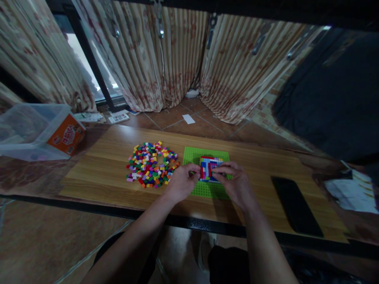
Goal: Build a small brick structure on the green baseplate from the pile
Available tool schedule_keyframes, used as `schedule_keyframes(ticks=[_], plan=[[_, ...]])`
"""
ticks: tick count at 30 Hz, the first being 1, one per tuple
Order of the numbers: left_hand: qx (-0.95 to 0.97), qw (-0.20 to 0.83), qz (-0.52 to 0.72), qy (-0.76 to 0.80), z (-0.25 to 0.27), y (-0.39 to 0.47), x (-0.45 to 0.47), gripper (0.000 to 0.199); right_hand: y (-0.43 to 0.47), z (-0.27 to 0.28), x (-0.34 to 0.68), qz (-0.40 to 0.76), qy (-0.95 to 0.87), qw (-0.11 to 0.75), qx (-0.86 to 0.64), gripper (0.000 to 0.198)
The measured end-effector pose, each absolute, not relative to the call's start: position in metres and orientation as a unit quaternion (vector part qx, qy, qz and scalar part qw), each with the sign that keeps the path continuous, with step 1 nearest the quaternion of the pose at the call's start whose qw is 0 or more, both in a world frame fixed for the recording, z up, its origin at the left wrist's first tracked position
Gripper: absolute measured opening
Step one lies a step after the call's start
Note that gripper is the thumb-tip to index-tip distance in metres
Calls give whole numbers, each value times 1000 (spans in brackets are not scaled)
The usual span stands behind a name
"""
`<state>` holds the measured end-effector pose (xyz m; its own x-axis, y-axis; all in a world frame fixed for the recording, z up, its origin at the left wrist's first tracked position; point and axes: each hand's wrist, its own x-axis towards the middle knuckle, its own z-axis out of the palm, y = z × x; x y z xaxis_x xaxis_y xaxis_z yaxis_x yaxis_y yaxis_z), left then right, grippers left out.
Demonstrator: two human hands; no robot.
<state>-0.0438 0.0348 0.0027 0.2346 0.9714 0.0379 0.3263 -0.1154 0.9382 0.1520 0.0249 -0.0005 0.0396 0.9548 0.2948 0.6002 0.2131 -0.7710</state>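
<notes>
A block build of red, white, blue and other toy bricks stands on the green studded baseplate. My left hand is at its left side, with thumb and fingers closed against the edge. From the right, my right hand reaches over the build, its fingertips drawn together above the bricks. Whatever those right fingertips pinch is too small or hidden to make out. Left of the baseplate, a loose heap of small colourful toy bricks is spread on the wooden tabletop.
A dark flat slab, perhaps a phone or tablet, lies at the right of the table. Beyond the left end stands a clear plastic bin with an orange label. Striped curtains hang behind; papers lie off to the right.
</notes>
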Motion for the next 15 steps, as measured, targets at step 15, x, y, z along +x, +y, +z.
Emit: schedule_keyframes(ticks=[15], plan=[[673,417,342,506,6,32,-43,22,27,-1,145,197,-628,421,-624,9]])
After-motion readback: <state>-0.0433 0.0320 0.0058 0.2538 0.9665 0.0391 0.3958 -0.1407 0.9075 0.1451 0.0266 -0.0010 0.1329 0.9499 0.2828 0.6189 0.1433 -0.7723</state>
